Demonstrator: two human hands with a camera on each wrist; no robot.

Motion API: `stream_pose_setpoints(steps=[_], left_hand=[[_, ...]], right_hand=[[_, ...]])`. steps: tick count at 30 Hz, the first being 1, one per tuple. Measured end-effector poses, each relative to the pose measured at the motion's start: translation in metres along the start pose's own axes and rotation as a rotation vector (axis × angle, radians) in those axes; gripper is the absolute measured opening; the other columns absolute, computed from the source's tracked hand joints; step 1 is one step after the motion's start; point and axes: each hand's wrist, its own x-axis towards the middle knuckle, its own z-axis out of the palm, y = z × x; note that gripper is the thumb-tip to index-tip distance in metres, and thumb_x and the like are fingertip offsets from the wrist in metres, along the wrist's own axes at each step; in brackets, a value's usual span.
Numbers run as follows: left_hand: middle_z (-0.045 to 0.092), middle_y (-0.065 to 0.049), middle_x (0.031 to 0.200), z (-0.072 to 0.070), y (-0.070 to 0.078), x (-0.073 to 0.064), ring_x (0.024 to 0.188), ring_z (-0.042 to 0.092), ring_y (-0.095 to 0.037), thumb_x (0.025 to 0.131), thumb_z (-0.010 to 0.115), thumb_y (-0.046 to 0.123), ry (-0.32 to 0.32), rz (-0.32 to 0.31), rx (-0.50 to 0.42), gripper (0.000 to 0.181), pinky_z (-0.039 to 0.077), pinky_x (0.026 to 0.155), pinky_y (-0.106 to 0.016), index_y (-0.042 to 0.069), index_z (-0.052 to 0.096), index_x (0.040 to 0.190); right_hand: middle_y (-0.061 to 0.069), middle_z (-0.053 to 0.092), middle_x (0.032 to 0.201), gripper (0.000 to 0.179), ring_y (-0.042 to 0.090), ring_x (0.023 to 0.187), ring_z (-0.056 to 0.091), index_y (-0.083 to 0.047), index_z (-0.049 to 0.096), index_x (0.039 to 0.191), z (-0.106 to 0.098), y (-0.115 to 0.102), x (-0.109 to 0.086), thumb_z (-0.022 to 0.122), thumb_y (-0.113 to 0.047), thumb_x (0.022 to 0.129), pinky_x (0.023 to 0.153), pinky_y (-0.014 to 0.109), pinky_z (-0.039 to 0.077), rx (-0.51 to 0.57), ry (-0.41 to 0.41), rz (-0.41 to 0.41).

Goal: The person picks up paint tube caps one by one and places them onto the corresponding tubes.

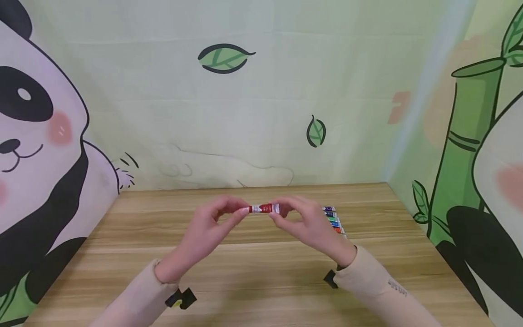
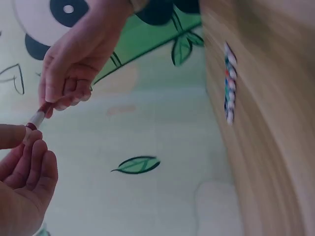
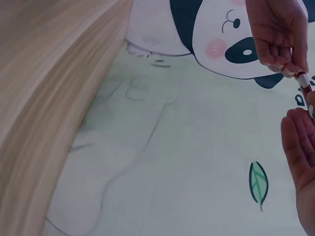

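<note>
A small red-and-white paint tube (image 1: 261, 208) is held level above the table between both hands. My left hand (image 1: 208, 227) pinches its dark red cap end with thumb and forefinger. At the flat crimped end, my right hand (image 1: 304, 222) pinches it the same way. The left wrist view shows the tube (image 2: 38, 118) stretched between the fingers of the two hands. Only part of the tube (image 3: 304, 81) appears at the right edge of the right wrist view. Several more paint tubes (image 1: 334, 218) lie in a row on the table, partly hidden behind my right hand.
The wooden table (image 1: 253, 281) reaches back to a pale green cloth backdrop (image 1: 163, 91) with printed leaves. Panda and bamboo panels stand at the left and right sides. In the left wrist view, the row of tubes (image 2: 230, 83) lies near the table's edge.
</note>
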Motion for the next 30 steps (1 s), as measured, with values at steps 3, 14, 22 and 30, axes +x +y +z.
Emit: stream_pose_setpoints(steps=[3,14,22,30], left_hand=[[0.072,-0.008,0.101,-0.001,0.000,0.000,0.089,0.066,-0.021,0.095,0.072,0.026,-0.032,-0.268,-0.162,0.021,0.055,0.079,-0.032,0.010,0.072,0.109],[0.071,-0.006,0.102,-0.003,-0.004,0.002,0.092,0.064,-0.025,0.095,0.072,0.029,-0.046,-0.420,-0.238,0.025,0.053,0.081,-0.032,0.010,0.071,0.111],[0.072,-0.001,0.097,-0.001,-0.007,-0.001,0.088,0.067,-0.019,0.096,0.071,0.019,-0.037,-0.280,-0.118,0.013,0.056,0.082,-0.034,0.011,0.071,0.107],[0.074,0.002,0.095,0.005,-0.010,-0.003,0.086,0.068,-0.010,0.094,0.073,0.010,0.040,0.043,0.153,0.010,0.058,0.077,-0.032,0.008,0.072,0.104]], right_hand=[[0.003,0.071,0.096,0.021,0.011,0.078,0.065,-0.004,0.070,0.112,0.000,0.003,0.003,0.070,-0.017,0.097,0.071,0.024,0.056,-0.114,0.050,-0.217],[0.004,0.073,0.100,0.021,0.014,0.083,0.068,-0.005,0.072,0.114,0.006,0.001,0.000,0.068,-0.017,0.098,0.074,0.025,0.057,0.018,0.020,-0.090],[0.001,0.073,0.093,0.019,0.018,0.082,0.070,-0.011,0.075,0.112,0.006,-0.010,0.002,0.069,-0.023,0.098,0.070,0.033,0.058,0.270,-0.031,0.449],[0.010,0.072,0.091,0.025,0.017,0.079,0.068,0.003,0.070,0.111,0.002,-0.006,0.009,0.067,-0.019,0.099,0.079,0.035,0.059,0.648,-0.082,0.707]])
